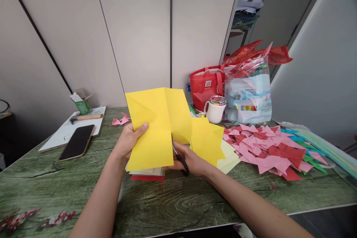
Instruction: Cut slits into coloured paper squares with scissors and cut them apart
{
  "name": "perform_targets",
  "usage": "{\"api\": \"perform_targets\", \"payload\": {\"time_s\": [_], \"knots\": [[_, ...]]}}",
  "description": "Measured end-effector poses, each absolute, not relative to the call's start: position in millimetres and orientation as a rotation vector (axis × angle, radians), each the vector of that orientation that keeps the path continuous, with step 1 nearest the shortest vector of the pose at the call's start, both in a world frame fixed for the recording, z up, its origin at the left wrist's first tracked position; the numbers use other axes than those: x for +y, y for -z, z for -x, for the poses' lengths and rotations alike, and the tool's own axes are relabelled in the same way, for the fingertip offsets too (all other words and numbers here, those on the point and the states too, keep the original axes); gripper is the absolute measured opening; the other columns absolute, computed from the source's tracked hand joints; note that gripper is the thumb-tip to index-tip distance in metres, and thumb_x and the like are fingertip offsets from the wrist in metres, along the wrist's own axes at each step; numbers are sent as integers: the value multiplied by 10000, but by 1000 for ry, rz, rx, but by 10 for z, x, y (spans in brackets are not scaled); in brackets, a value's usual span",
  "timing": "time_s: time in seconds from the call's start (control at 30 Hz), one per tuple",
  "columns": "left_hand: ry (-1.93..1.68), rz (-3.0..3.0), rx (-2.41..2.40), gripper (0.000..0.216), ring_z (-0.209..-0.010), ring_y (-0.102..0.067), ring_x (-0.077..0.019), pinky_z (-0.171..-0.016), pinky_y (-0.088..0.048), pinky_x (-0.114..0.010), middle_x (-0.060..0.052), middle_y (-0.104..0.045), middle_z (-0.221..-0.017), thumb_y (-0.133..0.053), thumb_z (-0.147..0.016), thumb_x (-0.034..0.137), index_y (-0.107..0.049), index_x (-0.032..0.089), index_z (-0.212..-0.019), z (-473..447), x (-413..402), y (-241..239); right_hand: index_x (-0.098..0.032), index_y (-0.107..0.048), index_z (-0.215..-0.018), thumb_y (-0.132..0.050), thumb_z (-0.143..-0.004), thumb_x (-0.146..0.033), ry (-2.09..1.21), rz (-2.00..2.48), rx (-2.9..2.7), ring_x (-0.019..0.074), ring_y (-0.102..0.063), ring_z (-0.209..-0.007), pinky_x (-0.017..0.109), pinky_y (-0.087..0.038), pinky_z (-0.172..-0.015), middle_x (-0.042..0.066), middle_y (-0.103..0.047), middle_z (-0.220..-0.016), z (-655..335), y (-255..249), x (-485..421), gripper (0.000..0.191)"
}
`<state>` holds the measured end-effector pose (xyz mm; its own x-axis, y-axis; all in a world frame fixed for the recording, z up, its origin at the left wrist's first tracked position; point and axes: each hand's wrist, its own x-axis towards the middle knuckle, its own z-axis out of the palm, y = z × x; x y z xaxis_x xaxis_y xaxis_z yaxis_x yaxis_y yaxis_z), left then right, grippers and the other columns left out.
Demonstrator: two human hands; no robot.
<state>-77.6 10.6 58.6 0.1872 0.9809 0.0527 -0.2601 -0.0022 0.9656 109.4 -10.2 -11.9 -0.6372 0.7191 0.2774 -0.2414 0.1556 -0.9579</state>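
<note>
A large creased sheet of yellow paper [150, 134] is held up in front of me. My left hand [129, 139] grips its left edge, thumb on the near face and fingers behind. My right hand [189, 158] holds black-handled scissors [182, 165], their blades at the lower part of the sheet along its middle crease. The paper hides most of the blades. Below the sheet lies a stack of coloured paper, with a red sheet [147, 178] at the bottom. Cut yellow paper [208, 139] lies just beyond my right hand, over pale yellow sheets [230, 158].
A heap of pink and red paper pieces [264, 148] covers the right side. Behind stand a white mug [215, 111], a red bag [202, 91] and a plastic bag [248, 98]. At left are a phone [78, 142], a hammer [87, 117] and a green box [83, 106].
</note>
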Motion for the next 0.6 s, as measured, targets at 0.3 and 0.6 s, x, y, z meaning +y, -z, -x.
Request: {"api": "perform_targets", "payload": {"time_s": [0.3, 0.6], "knots": [[-1155, -1200, 894, 315, -678, -645, -233, -574, -528, -322, -99, -679, -873, -677, -622, 316, -611, 132, -869, 772, 146, -509, -223, -523, -1037, -681, -611, -305, -1353, 440, -1597, 192, -558, -885, 300, -448, -763, 29, -615, -910, -1047, 107, -64, 462], [-1172, -1236, 836, 343, -748, -636, -234, -608, -524, -314, -104, -660, -947, -668, -637, 301, -601, 136, -930, 724, 179, -441, -198, -564, -876, -683, -602, -328, -1255, 511, -1431, 193, -564, -879, 286, -456, -740, 31, -625, -890, -998, 59, -99, 326]]}}
